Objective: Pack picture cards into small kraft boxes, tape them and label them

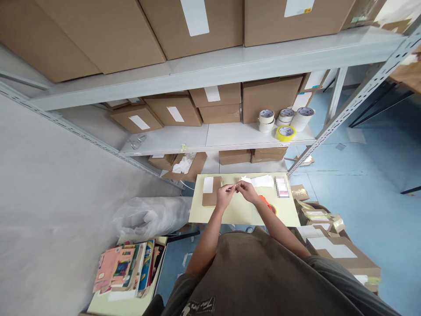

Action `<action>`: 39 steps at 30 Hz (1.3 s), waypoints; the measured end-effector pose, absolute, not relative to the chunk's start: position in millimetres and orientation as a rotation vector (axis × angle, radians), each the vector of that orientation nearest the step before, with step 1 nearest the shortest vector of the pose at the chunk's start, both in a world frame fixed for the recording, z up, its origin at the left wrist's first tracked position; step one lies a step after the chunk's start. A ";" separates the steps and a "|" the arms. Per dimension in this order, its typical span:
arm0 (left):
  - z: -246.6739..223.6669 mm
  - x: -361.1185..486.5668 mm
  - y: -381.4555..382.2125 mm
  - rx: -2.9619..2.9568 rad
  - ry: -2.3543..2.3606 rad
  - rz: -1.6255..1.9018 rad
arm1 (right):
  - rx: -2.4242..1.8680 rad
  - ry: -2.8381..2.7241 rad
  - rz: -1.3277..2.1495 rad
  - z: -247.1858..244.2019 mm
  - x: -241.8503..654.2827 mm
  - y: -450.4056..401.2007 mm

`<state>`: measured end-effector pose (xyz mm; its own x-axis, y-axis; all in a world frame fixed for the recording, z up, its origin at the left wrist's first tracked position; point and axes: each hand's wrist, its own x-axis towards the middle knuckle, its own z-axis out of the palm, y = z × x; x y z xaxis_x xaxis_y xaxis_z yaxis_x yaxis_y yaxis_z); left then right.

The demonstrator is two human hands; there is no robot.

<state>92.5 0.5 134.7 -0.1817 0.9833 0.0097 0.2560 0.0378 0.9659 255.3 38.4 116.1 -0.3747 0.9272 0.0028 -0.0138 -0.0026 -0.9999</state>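
Note:
Over the pale yellow table (240,215), my left hand (225,195) and my right hand (246,190) meet with fingertips pinched together. Something small and whitish seems to be between them, too small to name. Beside my left hand lies a flat cardboard box (208,199) with a white label (208,184). White papers (262,181) lie just beyond my right hand. An orange-red tape dispenser (265,201) with a yellow roll is partly hidden by my right forearm. Near the table's right end is a small white item with a blurred-out face (282,187).
Grey metal shelving (217,74) stands ahead, loaded with cardboard boxes (272,98). Tape rolls (285,133) sit on its middle shelf. A plastic-wrapped roll (151,215) lies left of the table, above a stack of colourful flat packages (126,267). Cartons (342,252) are piled at right.

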 end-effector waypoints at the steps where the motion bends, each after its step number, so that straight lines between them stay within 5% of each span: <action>1: 133.7 90.6 1.7 1.231 1.554 1.203 | -0.990 -1.480 1.489 117.2 254.6 37.9; 28: 110.2 86.7 19.8 0.957 1.473 1.304 | -1.081 -1.256 1.572 113.2 247.2 47.0; 39: 85.7 -33.9 57.7 0.420 1.690 1.612 | -1.206 -0.880 1.317 114.6 239.9 38.5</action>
<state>-33.9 57.7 85.7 -0.6651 0.6887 -0.2886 -0.2555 0.1533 0.9546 239.9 38.5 114.6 0.1085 0.9810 -0.1607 -0.2271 -0.1329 -0.9647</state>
